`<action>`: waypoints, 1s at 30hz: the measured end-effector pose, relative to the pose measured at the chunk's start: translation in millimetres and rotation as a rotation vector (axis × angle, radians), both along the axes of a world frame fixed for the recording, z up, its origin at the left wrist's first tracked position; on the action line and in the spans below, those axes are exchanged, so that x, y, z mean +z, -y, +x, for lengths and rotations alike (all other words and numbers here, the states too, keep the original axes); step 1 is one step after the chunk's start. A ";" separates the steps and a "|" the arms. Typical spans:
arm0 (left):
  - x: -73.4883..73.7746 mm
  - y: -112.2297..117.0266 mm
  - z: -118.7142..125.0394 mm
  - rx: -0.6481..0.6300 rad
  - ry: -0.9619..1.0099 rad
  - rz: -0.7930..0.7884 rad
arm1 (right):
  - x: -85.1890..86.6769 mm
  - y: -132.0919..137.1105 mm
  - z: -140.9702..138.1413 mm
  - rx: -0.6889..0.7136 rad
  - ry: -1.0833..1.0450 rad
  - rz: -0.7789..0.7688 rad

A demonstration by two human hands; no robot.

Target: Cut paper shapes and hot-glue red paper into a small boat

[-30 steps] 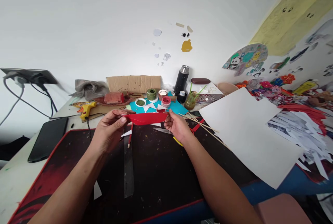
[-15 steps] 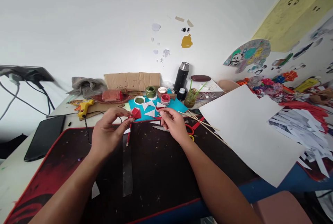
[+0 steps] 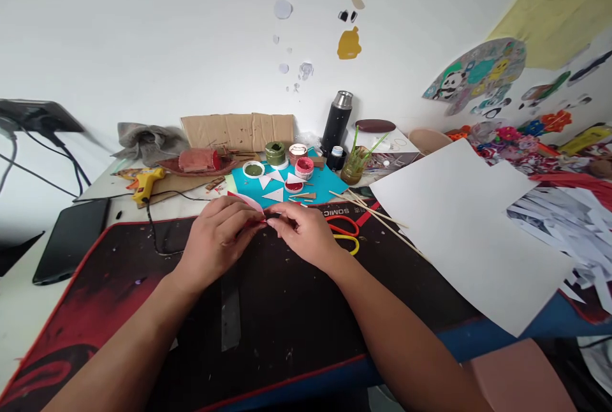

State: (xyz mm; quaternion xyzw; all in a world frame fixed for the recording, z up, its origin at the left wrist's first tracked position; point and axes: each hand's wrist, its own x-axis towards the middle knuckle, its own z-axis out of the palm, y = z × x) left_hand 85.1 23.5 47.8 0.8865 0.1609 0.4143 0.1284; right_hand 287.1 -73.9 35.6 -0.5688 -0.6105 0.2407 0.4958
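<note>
My left hand [image 3: 217,240] and my right hand [image 3: 303,233] meet fingertip to fingertip low over the dark desk mat [image 3: 287,323]. Both pinch a small folded red paper piece [image 3: 245,203], of which only a red and pinkish edge shows above my left fingers. A metal ruler [image 3: 230,310] lies on the mat under my left wrist. Scissors with red and yellow handles [image 3: 348,233] lie just right of my right hand.
A blue sheet [image 3: 329,189] with white triangles and paint pots [image 3: 304,167] lies behind the hands. Cardboard [image 3: 239,131], a yellow glue gun [image 3: 146,181], a black flask [image 3: 337,122] and a phone [image 3: 69,238] lie further out. White paper [image 3: 468,233], wooden sticks [image 3: 377,220] and paper scraps fill the right.
The long red strip stretched between my hands a second ago has been folded up small. Both hands have come together and dropped toward the mat.
</note>
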 end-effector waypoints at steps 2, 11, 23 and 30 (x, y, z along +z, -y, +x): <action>-1.7 -0.9 0.9 0.000 -0.036 0.004 | 0.3 -0.4 0.6 -0.002 0.017 -0.003; -7.2 -0.5 3.0 0.040 -0.123 0.034 | 0.7 -1.0 2.9 0.030 -0.054 -0.070; -6.3 -1.5 0.4 0.121 -0.103 0.110 | -0.2 0.0 2.0 0.017 -0.027 -0.048; 5.0 8.3 -3.2 0.076 0.100 0.068 | 1.0 0.8 0.5 0.015 -0.006 -0.006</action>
